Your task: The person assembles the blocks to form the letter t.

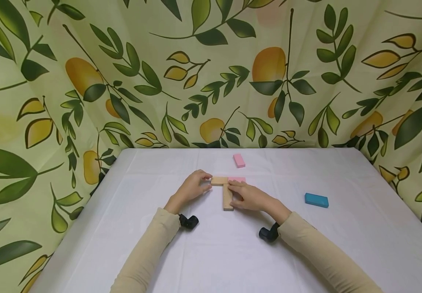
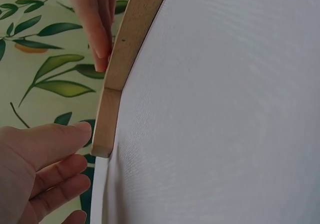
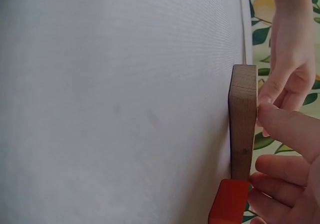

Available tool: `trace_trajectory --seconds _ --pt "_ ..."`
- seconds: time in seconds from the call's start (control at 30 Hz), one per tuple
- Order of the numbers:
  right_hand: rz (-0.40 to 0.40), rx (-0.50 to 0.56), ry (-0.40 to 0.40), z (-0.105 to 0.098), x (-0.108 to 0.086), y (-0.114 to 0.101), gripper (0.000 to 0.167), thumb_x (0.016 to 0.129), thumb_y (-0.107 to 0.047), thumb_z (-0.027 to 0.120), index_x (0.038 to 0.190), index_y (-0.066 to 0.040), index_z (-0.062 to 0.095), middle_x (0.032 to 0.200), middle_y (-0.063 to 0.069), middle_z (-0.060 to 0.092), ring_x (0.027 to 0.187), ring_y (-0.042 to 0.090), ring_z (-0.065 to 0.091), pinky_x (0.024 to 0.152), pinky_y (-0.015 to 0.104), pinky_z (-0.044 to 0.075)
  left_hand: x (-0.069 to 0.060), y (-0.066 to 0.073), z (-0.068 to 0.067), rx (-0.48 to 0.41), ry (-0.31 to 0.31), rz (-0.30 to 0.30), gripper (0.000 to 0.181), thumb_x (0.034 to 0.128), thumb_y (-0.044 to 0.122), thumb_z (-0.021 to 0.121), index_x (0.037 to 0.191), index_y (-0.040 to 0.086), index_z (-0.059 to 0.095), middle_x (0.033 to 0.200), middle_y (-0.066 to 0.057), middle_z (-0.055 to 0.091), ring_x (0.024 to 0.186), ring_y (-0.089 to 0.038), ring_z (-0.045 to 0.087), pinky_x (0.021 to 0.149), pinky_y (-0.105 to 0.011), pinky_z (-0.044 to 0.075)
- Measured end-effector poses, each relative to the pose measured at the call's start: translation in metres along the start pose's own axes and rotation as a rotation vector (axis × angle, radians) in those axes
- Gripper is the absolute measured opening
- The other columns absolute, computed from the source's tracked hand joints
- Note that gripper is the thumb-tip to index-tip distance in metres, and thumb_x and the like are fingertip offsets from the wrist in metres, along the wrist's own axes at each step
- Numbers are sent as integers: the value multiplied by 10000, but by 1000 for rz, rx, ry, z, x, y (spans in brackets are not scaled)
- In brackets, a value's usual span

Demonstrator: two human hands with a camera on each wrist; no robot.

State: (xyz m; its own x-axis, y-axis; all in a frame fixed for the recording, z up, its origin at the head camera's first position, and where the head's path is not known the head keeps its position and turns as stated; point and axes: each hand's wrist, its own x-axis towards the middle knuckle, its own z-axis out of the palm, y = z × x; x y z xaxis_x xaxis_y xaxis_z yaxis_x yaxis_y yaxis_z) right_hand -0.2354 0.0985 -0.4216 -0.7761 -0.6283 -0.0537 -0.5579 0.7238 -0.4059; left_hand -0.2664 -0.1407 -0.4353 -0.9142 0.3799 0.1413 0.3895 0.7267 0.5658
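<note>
Two wooden blocks and a pink block form a T shape on the table. One wooden block (image 1: 219, 181) lies crosswise, end to end with the pink block (image 1: 238, 179). The other wooden block (image 1: 227, 199) runs toward the person from their junction. Beside the crosswise block's left end is the left hand (image 1: 195, 185), thumb and fingers spread, with a small gap in the left wrist view. The right hand (image 1: 249, 196) touches the lengthwise block with its thumb and fingertips, without curling round it. In the right wrist view, a block at the bottom looks red (image 3: 229, 201).
A second pink block (image 1: 239, 160) lies farther back. Off to the right is a blue block (image 1: 316, 200). White cloth covers the table (image 1: 211, 252), and a leaf-and-fruit patterned curtain (image 1: 211, 81) stands behind and at the sides.
</note>
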Motion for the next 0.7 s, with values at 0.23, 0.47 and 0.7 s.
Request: trace_trajectory --seconds 0.23,0.47,0.7 --pt "-14 25 23 1 1 2 592 902 -277 670 1391 3 488 1504 184 437 1411 348 413 1140 494 380 -3 6 -1 -7 -10 -7 320 886 129 677 1187 25 654 1183 -124 658 1176 -282 597 1059 -424 468" --pt "-48 49 67 -3 1 4 551 908 -245 659 1358 35 508 1431 217 513 1345 361 489 1115 503 407 -5 9 1 31 -20 41 311 895 134 666 1186 25 650 1213 -122 662 1212 -283 591 1082 -425 457" --pt "-40 88 112 -5 2 9 492 923 -209 636 1345 17 524 1390 195 555 1250 308 560 1032 473 485 -9 18 0 59 -45 90 301 902 137 659 1180 22 648 1214 -127 664 1201 -277 600 1072 -415 467"
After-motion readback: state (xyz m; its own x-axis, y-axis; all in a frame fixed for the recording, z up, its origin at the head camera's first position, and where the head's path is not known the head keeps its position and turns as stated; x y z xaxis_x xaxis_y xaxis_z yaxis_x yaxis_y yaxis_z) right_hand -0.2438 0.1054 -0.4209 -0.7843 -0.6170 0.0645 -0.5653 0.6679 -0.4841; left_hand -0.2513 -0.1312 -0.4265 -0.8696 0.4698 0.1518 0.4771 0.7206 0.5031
